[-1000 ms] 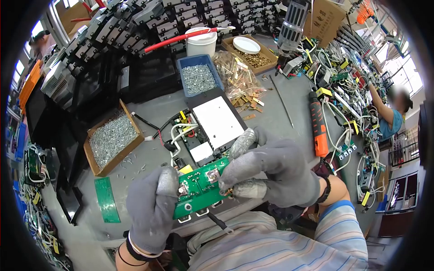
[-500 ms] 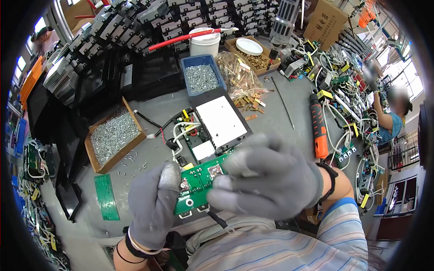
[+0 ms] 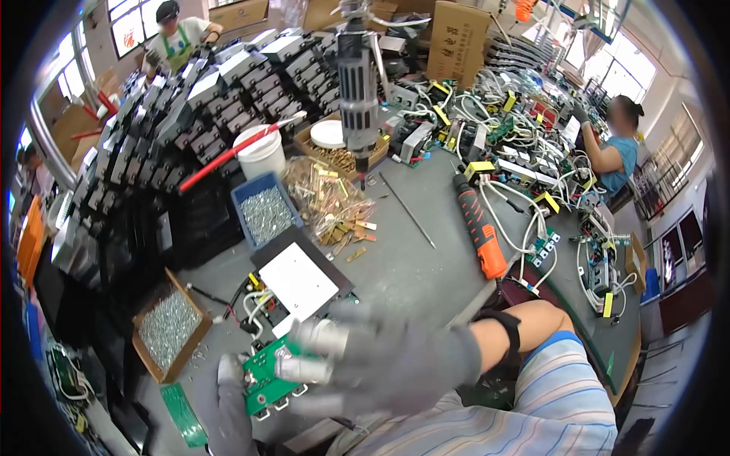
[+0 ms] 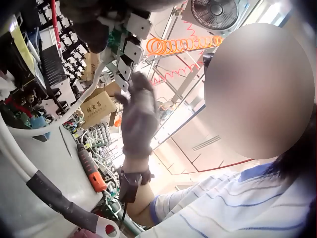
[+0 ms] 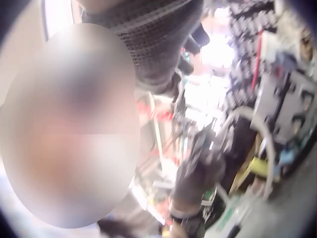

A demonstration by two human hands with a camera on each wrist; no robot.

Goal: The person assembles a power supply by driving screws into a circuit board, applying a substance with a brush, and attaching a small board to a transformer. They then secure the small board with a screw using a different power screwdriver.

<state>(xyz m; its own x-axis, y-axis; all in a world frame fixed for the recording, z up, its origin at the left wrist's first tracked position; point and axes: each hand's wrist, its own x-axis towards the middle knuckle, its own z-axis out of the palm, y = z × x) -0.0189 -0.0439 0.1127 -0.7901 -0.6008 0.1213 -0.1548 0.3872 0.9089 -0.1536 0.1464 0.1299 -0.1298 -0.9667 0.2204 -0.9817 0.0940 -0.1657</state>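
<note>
My gloved left hand (image 3: 232,406) grips the left end of a green circuit board (image 3: 261,370) with metal terminals along its lower edge. In the head view, my gloved right hand (image 3: 395,365) is motion-blurred over the board's right part and hides it. The left wrist view shows the right hand (image 4: 141,119) with its fingers near flat metal tabs (image 4: 131,52) on the board. Just beyond the board sits a unit with a white plate (image 3: 298,281) and white wires. A thick cable with a ring terminal (image 4: 107,229) crosses the left wrist view.
Screws fill a cardboard tray (image 3: 201,330) and a blue bin (image 3: 242,199). Copper pieces in a plastic bag (image 3: 323,190), a thin rod (image 3: 411,213) and an orange-black power screwdriver (image 3: 480,228) lie on the bench. A vertical tool (image 3: 357,91) hangs above. Wired assemblies crowd the right.
The head view has swung to the right and up. My right hand first pinched the board's right end, then came off it and now sweeps across it; my left hand still holds the board.
</note>
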